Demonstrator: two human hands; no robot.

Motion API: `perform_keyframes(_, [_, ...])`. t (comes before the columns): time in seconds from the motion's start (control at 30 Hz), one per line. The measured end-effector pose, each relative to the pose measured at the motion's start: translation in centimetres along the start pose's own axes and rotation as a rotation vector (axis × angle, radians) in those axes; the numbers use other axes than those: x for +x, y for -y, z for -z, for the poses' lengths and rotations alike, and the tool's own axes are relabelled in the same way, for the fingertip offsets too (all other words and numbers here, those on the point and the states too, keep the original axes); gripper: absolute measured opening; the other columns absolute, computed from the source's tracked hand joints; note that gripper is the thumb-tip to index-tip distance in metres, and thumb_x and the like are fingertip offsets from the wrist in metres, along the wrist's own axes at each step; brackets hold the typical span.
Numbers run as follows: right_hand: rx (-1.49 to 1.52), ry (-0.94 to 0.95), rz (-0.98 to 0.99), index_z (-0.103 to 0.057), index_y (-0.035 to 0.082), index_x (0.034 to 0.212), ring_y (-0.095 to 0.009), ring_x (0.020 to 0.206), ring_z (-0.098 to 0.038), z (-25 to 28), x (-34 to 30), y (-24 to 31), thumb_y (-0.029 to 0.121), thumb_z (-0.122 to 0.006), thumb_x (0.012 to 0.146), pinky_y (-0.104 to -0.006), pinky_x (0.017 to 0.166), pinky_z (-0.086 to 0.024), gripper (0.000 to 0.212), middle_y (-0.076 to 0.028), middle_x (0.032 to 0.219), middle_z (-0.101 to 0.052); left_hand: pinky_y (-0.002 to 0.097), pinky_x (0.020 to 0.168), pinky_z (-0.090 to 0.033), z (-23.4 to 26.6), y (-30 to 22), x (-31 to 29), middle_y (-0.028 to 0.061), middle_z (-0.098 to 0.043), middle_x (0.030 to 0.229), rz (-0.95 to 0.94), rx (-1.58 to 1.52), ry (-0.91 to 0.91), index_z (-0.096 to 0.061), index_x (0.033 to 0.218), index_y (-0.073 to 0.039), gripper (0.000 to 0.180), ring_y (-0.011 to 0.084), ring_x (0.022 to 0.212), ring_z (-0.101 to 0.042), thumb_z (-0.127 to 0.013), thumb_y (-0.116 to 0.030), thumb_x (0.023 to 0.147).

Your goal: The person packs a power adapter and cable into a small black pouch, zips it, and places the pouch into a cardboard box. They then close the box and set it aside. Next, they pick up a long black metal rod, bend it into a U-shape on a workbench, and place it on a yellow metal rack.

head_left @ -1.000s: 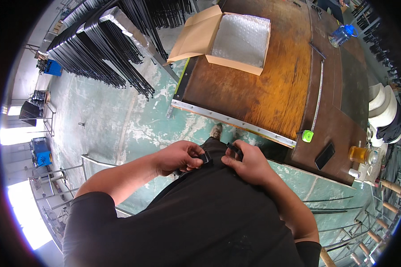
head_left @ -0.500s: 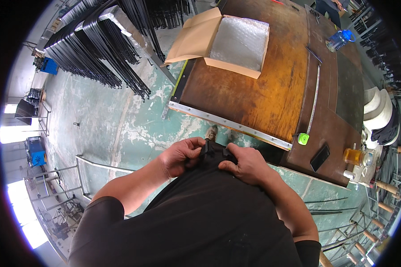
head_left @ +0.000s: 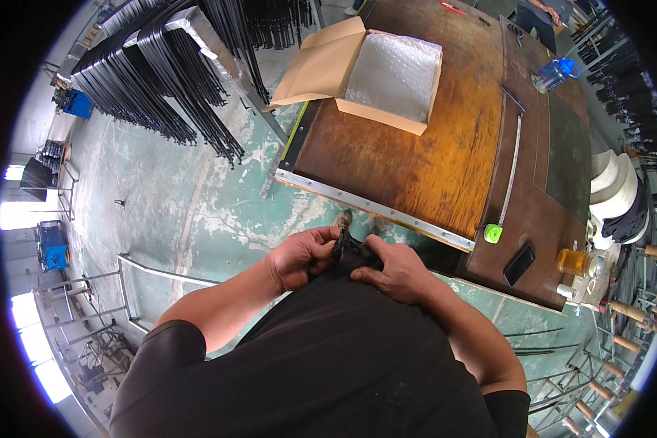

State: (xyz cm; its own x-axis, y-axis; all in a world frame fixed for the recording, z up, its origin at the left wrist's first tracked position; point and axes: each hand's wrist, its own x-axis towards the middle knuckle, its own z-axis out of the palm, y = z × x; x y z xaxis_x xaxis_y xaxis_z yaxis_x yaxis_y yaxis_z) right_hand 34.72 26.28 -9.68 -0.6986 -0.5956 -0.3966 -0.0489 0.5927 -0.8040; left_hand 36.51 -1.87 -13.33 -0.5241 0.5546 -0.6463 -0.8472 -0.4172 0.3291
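Observation:
At my waist, in front of the dark shirt (head_left: 328, 343), both hands are closed around a small black piece (head_left: 345, 243) that looks like a strap end or buckle. My left hand (head_left: 301, 258) pinches its left side between thumb and fingers. From the other side my right hand (head_left: 397, 269) grips black material beside it, thumb bent inward and fingers curled over the far edge. The exact kind of the piece is partly hidden by fingers and dark cloth.
Ahead stands a worn wooden table (head_left: 394, 175) with a metal front edge. On it are an open cardboard box (head_left: 383, 120) lined with bubble wrap, a green tape measure (head_left: 493, 233), a phone (head_left: 520, 264) and a blue-lidded bottle (head_left: 555, 75). Black rods (head_left: 160, 80) hang at left.
The black piece between my hands stands up a little more and shows more of its shape. My right fingers have shifted slightly left. The view has moved a little.

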Motion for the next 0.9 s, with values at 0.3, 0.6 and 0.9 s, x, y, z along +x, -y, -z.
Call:
perform_keyframes(0.3, [0.009, -0.107, 0.015, -0.066, 0.005, 0.118, -0.055, 0.103, -0.073, -0.1, 0.4, -0.4, 0.060, -0.081, 0.102, -0.0618, 0.084, -0.056, 0.059, -0.027, 0.105, -0.079, 0.0231, 0.057, -0.034, -1.9, -1.6, 0.0, -0.0060, -0.064, 0.087, 0.102, 0.255, -0.066, -0.074, 0.128, -0.008, 0.017, 0.0057, 0.063, -0.045, -0.070, -0.020, 0.117])
perform_keyframes(0.6, [-0.060, -0.061, -0.017, -0.063, 0.008, 0.127, -0.054, 0.104, -0.074, 0.6, 0.3, 0.0, 0.065, -0.081, 0.100, -0.0612, 0.087, -0.057, 0.066, -0.026, 0.107, -0.080, 0.0233, 0.056, -0.033, -2.0, -2.4, 0.1, -0.0039, -0.066, 0.086, 0.141, 0.258, -0.005, -0.073, 0.133, -0.008, 0.035, 0.0067, 0.061, -0.046, -0.076, -0.037, 0.114])
perform_keyframes(0.9, [0.001, -0.019, -0.033, -0.055, 0.007, 0.141, -0.054, 0.113, -0.075, 0.6, 0.6, 0.4, 0.056, -0.092, 0.094, -0.0575, 0.094, -0.059, 0.077, -0.029, 0.115, -0.079, 0.0251, 0.051, -0.030, -2.4, -3.5, 1.4, -0.0041, -0.063, 0.081, 0.254, 0.358, 0.072, -0.070, 0.128, -0.010, 0.035, 0.0072, 0.057, -0.049, -0.085, -0.034, 0.108])
